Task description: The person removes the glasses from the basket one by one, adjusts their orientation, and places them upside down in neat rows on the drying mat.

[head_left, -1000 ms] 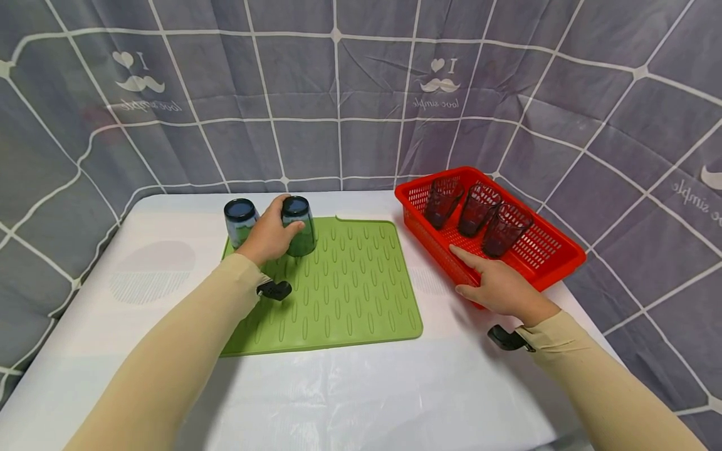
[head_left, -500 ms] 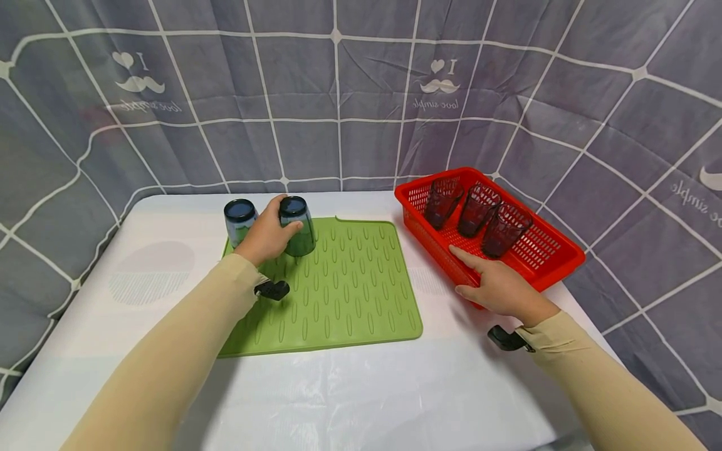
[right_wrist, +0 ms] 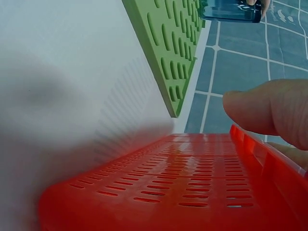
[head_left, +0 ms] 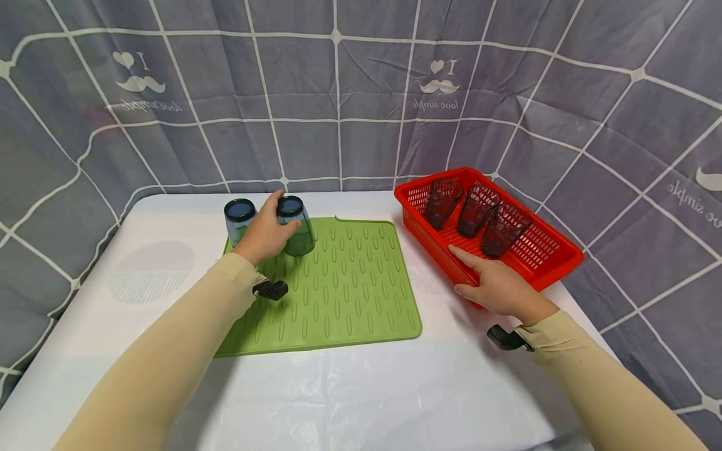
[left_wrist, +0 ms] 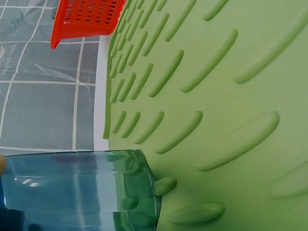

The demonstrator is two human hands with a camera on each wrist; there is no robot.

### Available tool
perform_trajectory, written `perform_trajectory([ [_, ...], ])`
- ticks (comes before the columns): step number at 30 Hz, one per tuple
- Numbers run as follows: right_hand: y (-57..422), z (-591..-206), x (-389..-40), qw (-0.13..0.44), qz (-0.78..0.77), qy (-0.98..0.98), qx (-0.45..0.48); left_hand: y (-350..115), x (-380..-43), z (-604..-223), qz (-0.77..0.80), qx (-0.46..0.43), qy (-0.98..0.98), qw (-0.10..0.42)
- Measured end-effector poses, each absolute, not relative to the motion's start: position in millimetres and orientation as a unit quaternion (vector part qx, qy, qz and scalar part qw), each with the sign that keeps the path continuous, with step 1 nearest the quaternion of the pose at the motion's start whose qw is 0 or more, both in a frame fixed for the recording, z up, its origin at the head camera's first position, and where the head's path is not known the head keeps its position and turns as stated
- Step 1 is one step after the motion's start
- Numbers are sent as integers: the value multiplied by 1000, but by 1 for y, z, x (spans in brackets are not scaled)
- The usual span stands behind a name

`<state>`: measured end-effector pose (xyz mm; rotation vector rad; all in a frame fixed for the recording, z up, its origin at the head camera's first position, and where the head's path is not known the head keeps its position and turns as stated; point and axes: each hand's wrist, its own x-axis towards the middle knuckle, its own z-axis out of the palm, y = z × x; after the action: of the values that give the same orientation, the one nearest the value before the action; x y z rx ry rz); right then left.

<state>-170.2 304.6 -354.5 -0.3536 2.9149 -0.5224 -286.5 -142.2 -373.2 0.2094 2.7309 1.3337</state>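
Note:
My left hand [head_left: 267, 232] holds a blue glass [head_left: 299, 241] standing base up on the green ridged mat [head_left: 350, 294], thumb on its near side near the top. In the left wrist view this glass [left_wrist: 53, 192] has its rim on the mat beside a raised ridge; a fingertip shows at the left edge. A second blue glass [head_left: 239, 213] stands just left, partly behind the hand. My right hand [head_left: 502, 285] is at the near-left rim of the red basket [head_left: 564, 257], fingers reaching over it. The thumb [right_wrist: 250, 110] stays outside, apart from the basket wall.
Three purple glasses, the left [head_left: 443, 203], the middle [head_left: 478, 210] and the right [head_left: 506, 230], lean in a row inside the basket. A white cloth [head_left: 361, 401] covers the table. Grey checked curtain [head_left: 372, 81] surrounds the back and sides.
My left hand shifts slightly left, and the top of the held glass tips left with it while its rim stays on the mat. The right hand and the basket stay in place.

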Motion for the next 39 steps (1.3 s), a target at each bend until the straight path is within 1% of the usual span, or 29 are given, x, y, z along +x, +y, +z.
perform_trajectory([
  [8,305,-352,-169,85,-179,973,-120,-142,-286,-369,431,102,896,17],
  [18,308,-350,-168,66,-181,973,-126,-136,-282,-359,424,115,898,-4],
  [25,310,-343,-167,40,-182,975,-121,-130,-279,-349,408,154,899,-40],
  [31,316,-330,-169,13,-192,976,-105,-121,-277,-342,386,211,895,-75],
  [34,320,-322,-172,-9,-195,977,-84,-115,-273,-338,373,236,894,-78],
  [39,331,-308,-180,-45,-199,978,-48,-104,-266,-334,351,262,897,-61],
])
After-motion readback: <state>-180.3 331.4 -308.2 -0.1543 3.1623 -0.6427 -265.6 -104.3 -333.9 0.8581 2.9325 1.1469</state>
